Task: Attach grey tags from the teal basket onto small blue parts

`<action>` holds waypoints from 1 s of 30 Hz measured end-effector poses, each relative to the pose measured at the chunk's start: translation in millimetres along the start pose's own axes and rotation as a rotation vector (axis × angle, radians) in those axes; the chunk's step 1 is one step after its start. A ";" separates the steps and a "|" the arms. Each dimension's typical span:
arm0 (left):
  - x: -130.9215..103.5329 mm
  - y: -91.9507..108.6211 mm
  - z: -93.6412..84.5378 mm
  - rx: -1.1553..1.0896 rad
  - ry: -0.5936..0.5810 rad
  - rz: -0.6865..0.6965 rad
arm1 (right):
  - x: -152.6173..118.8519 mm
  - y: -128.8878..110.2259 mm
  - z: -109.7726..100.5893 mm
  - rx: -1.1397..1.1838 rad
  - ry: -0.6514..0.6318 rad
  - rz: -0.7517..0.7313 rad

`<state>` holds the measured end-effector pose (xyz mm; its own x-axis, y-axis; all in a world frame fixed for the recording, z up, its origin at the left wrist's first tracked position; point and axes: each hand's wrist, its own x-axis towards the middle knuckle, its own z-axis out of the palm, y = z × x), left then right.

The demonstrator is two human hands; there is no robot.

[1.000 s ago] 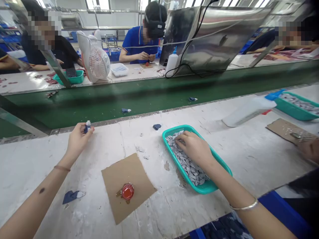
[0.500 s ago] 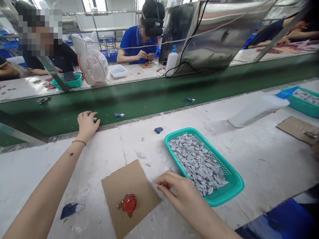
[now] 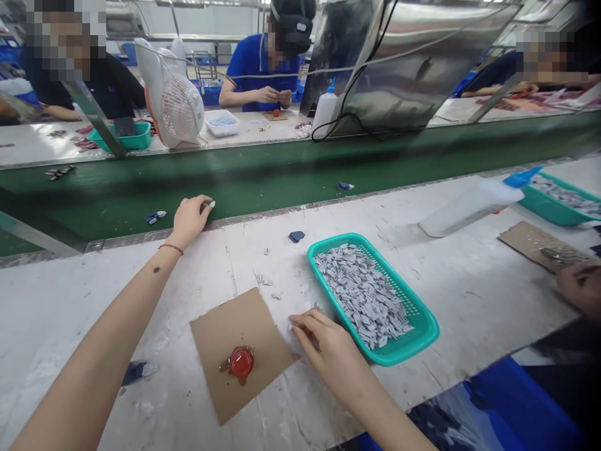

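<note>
My left hand (image 3: 190, 218) is over the near edge of the green conveyor belt (image 3: 263, 181). Its thumb and fingers pinch a small piece, of which only the white tip (image 3: 212, 204) shows. On the belt left of that hand lies a navy piece with a white end (image 3: 154, 217). My right hand (image 3: 323, 344), between a square of cardboard (image 3: 263, 326) and a green basket (image 3: 425, 347), pinches a small pale grey chip (image 3: 290, 325). On the cardboard stands a red round cap (image 3: 241, 362) amid brown glue-like liquid. Many grey chips (image 3: 361, 294) fill the basket.
Navy pieces lie on the table (image 3: 297, 236), by my left forearm (image 3: 136, 372) and on the belt (image 3: 345, 186). Loose chips (image 3: 265, 280) lie behind the cardboard. To the right are a white bottle (image 3: 469, 203) and another person's hand (image 3: 580, 288). People sit across the belt.
My left hand has moved right, leaving one navy piece on the belt and pinching another. Belt pieces have shifted left. My right hand still holds its pinch; the view has tilted slightly.
</note>
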<state>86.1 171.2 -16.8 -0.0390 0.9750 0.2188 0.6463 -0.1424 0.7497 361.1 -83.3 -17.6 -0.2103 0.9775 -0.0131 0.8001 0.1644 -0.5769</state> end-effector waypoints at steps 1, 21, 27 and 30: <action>-5.0 2.9 -5.2 -0.070 0.022 -0.043 | -0.5 0.6 0.7 -0.005 -0.003 -0.008; -260.1 41.6 -83.0 -0.999 -0.202 -0.736 | 4.6 -73.6 16.0 0.007 -0.186 -0.403; -295.9 43.0 -68.1 -0.982 -0.071 -0.733 | 7.1 -77.4 13.2 0.106 -0.198 -0.332; -303.1 49.8 -58.5 -1.021 -0.031 -0.677 | 12.4 -83.0 4.1 0.387 -0.191 -0.172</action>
<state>85.6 -141.4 -9.3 -0.1084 0.9056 -0.4101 -0.3920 0.3402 0.8548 289.8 -85.3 26.8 -0.4505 0.8925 -0.0197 0.4834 0.2253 -0.8459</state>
